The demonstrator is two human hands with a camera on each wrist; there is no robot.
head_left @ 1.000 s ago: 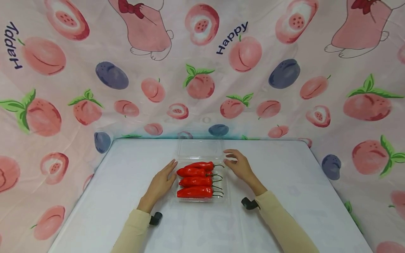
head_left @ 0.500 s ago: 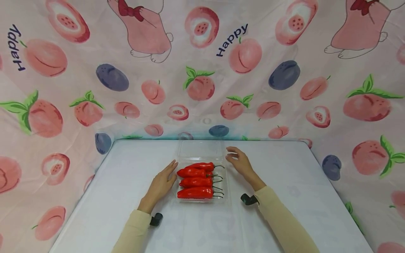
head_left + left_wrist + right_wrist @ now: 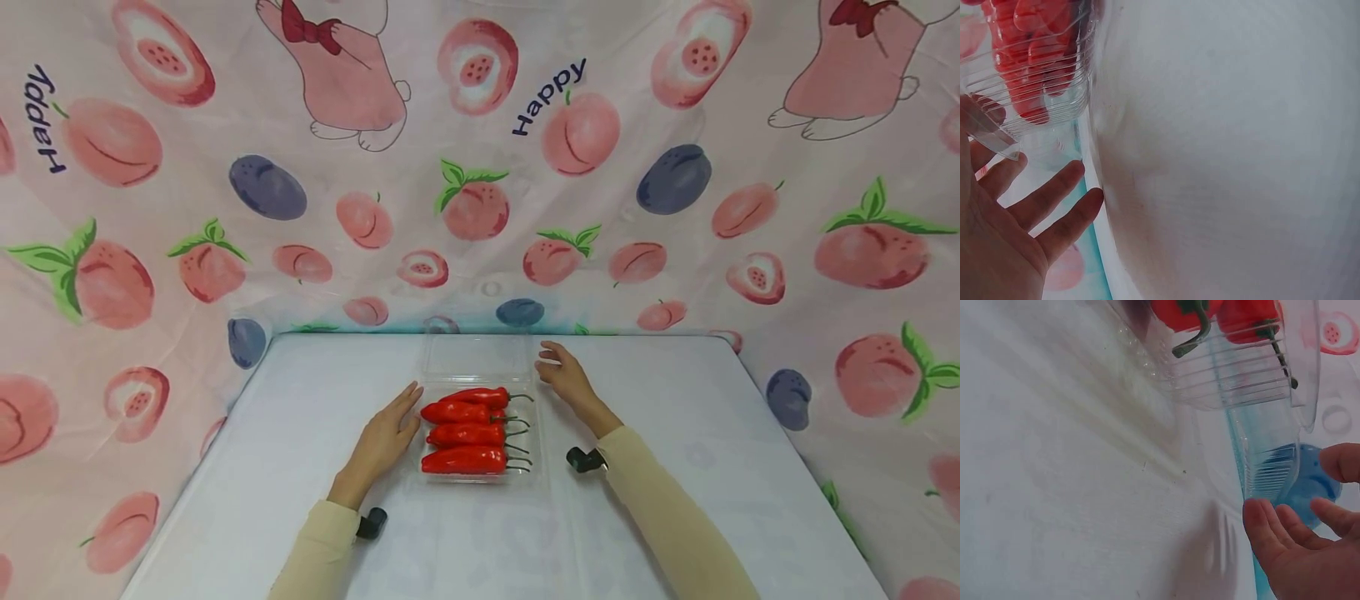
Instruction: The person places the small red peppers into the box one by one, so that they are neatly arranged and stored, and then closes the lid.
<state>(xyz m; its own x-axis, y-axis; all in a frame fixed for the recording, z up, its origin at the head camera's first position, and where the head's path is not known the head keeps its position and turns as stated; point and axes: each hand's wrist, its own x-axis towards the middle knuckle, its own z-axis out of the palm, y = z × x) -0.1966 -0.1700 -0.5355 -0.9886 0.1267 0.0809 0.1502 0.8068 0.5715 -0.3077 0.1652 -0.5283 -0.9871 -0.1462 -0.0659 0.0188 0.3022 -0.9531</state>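
Observation:
A clear plastic clamshell box (image 3: 480, 478) stands on the table with its ribbed lid (image 3: 477, 358) folded back. Several red peppers (image 3: 465, 435) with green stems lie side by side in its base. My left hand (image 3: 381, 440) is at the box's left side, fingers extended. In the left wrist view the thumb (image 3: 985, 109) shows right at the rim, and the other fingers spread past the corner. My right hand (image 3: 572, 380) hovers off the lid's right edge, fingers loosely bent, nothing between them. The right wrist view has its fingertips close below the lid's corner.
A white cloth covers the table (image 3: 660, 500). Behind it hangs a pink fruit-print curtain (image 3: 480, 125), close to the back edge and the lid. Black wrist cameras sit near the left cuff (image 3: 371, 523) and right cuff (image 3: 585, 459).
My right hand has drawn slightly away from the lid's right edge and shifted toward the back. The left hand stays beside the box, and the peppers keep their places.

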